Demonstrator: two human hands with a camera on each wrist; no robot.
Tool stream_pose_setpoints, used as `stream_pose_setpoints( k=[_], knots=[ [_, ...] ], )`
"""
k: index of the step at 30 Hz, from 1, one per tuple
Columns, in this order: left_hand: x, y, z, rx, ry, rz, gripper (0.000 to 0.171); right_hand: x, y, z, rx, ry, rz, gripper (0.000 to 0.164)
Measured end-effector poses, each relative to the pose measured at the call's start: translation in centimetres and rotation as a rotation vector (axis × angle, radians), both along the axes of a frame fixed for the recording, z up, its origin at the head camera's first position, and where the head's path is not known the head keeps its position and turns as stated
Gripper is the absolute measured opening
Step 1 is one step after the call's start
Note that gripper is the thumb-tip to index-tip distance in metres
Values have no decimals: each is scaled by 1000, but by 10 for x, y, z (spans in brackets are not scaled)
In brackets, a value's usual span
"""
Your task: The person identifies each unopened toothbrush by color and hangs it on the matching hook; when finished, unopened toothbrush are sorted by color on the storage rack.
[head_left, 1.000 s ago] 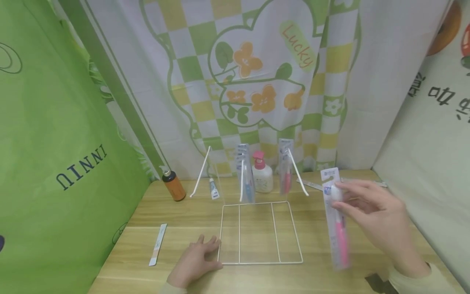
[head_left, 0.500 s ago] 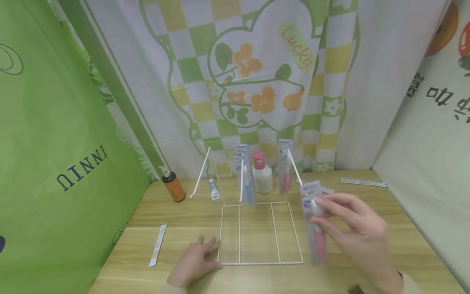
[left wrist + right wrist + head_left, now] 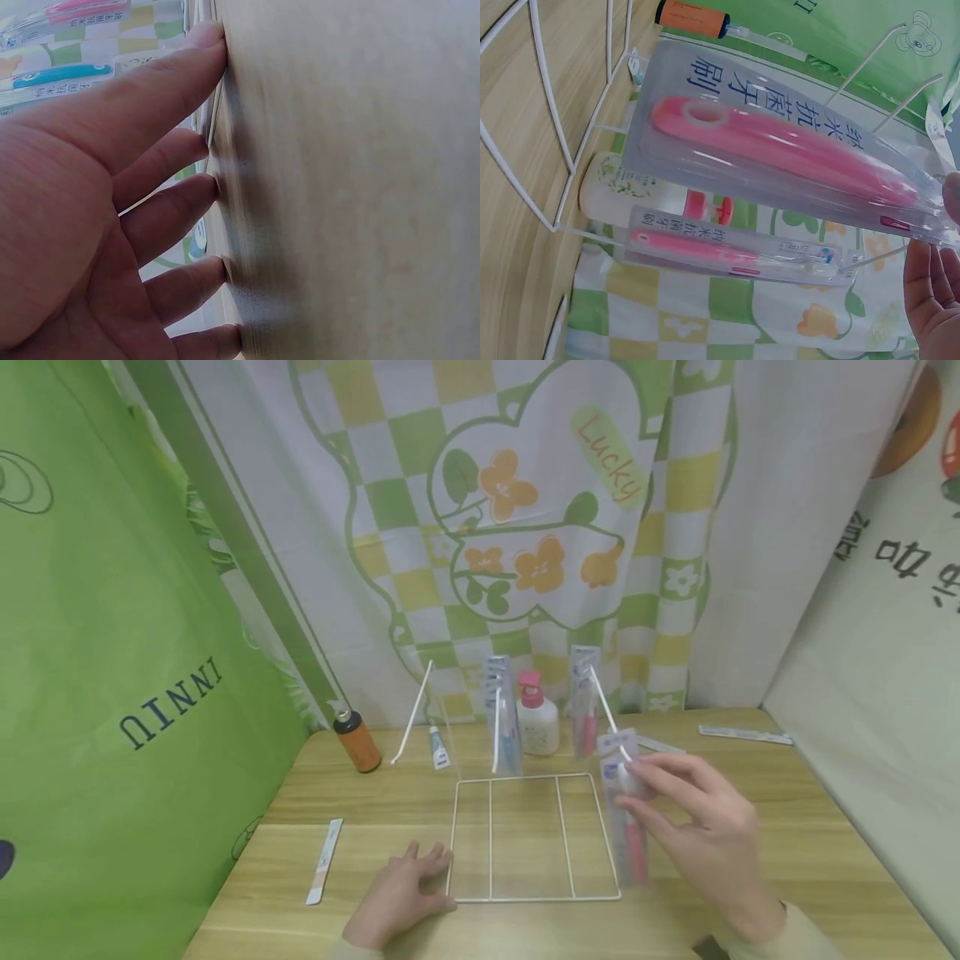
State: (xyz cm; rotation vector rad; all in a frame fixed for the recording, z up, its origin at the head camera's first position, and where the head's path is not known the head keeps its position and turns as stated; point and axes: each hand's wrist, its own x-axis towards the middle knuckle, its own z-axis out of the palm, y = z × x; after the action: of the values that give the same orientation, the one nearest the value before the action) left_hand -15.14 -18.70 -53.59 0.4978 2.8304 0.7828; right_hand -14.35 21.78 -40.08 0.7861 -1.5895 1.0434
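Observation:
My right hand pinches a packaged pink toothbrush between thumb and fingers near the top of its clear pack. The pack's top lies at the tip of the right-hand hook of a white wire rack; whether its hole is on the hook cannot be told. In the right wrist view the pink handle fills the middle. Another packaged pink toothbrush hangs farther back on that hook. My left hand rests on the table with spread fingers, touching the front left of the rack base.
Several packaged blue toothbrushes hang on the middle hook. Behind the rack stand a white pump bottle and a small tube. An orange bottle is at the back left. Flat strips lie on the table.
My right hand has carried the packaged pink toothbrush leftward from the right side to the tip of the right hook. The left hand has stayed in place.

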Motion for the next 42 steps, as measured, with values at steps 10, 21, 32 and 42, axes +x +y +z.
stream_pose_setpoints(
  k=[10,21,32,42],
  knots=[
    [0,0,-1,8,6,2,73,-27,-3,-12,24,-52,-120,55],
    [0,-1,-3,-9,-12,6,73,-76,-6,-30,27,-50,-190,48],
    [0,-1,-3,-2,4,-3,73,-102,-9,-39,-31,-59,-163,37],
    [0,0,-3,-15,11,1,73,-107,-10,-40,-37,-76,-203,37]
  ],
)
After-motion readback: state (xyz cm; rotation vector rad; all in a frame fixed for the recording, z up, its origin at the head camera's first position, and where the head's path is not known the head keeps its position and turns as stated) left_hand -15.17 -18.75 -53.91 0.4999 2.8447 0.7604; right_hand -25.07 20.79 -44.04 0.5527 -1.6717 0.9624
